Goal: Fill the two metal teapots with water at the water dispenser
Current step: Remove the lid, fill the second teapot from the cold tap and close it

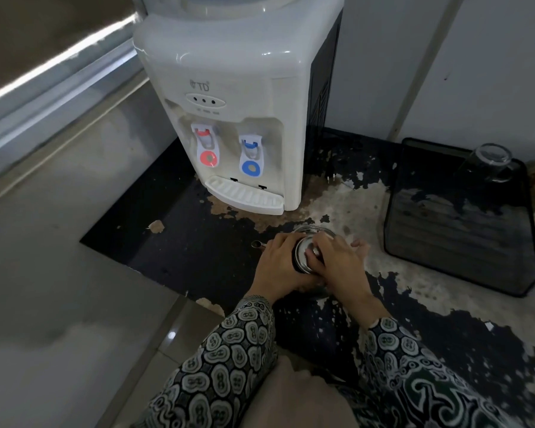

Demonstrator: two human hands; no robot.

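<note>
both hands are on one metal teapot (303, 257) on the surface: the left hand (280, 267) grasps its body and the right hand (337, 264) pinches the lid knob. the water dispenser (229, 88) stands ahead and to the left, spout (257, 244) pointing left, and behind the pot shows a second metal rim (314, 229), maybe the other teapot.

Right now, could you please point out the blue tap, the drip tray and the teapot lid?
blue tap (250, 168): head view, on its round blue paddle.
drip tray (244, 196): head view, on the slotted grille.
teapot lid (305, 253): head view, on the shiny top between the hands.
</note>
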